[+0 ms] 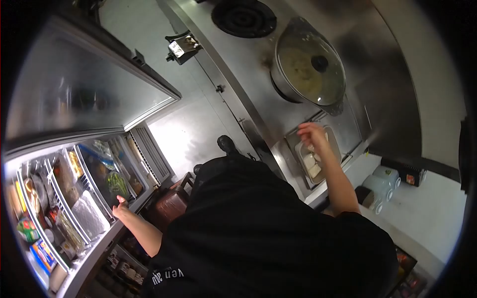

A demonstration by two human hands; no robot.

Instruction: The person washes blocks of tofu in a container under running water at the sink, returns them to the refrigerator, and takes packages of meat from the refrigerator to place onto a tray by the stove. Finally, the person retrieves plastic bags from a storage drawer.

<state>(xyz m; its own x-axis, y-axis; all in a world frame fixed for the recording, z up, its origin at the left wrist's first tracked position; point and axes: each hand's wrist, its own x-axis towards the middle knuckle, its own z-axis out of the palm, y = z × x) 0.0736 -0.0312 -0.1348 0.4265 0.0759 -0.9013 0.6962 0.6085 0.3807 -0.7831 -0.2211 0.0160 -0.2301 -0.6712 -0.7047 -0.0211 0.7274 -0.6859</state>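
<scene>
1. Right hand (313,135): loosely open, fingers bent, over the tray (301,161); contact unclear.
2. Left hand (120,207): at the fridge (94,253), by its near edge, close to the greens (117,184); I cannot tell whether it grips anything.
3. Pale pieces (311,165) lie in the tray, at the table's (243,64) near corner.
4. Beyond, toward the table's back edge, stands a lidded pot (308,59).
5. A bare burner (243,18) lies farther along.

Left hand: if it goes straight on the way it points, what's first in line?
Probably the green vegetables in the fridge bin, just beyond the left hand in the picture. Depth is unclear; the bin's edge could come first.
</scene>
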